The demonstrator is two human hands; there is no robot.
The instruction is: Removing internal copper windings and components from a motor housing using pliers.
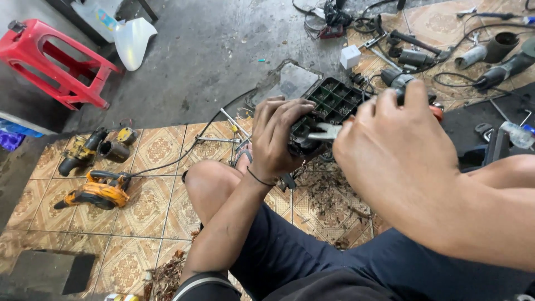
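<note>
Fingers of the left hand (pixel 277 134) clamp a black compartmented plastic housing (pixel 326 111) held above the knees; the right hand (pixel 393 150) is closed round metal pliers (pixel 323 132) touching the housing's near edge.

- Red plastic stool (pixel 53 61), lying tipped on the grey concrete at far left.
- White curved plastic panel (pixel 134 40), just beside the stool.
- Yellow-and-black power tool (pixel 97 190) on the patterned floor tiles (pixel 159 150), its black cord running off toward the upper right.
- Dark, worn tool body (pixel 81 151) and a short metal cylinder (pixel 114 150), near each other above the yellow one.
- Small white box (pixel 350 56) at the edge of the tiles, upper right.
- Tangle of black cables and tool parts (pixel 423 53) beyond it.
- Dark flat mat (pixel 47 272), lower left corner.
</note>
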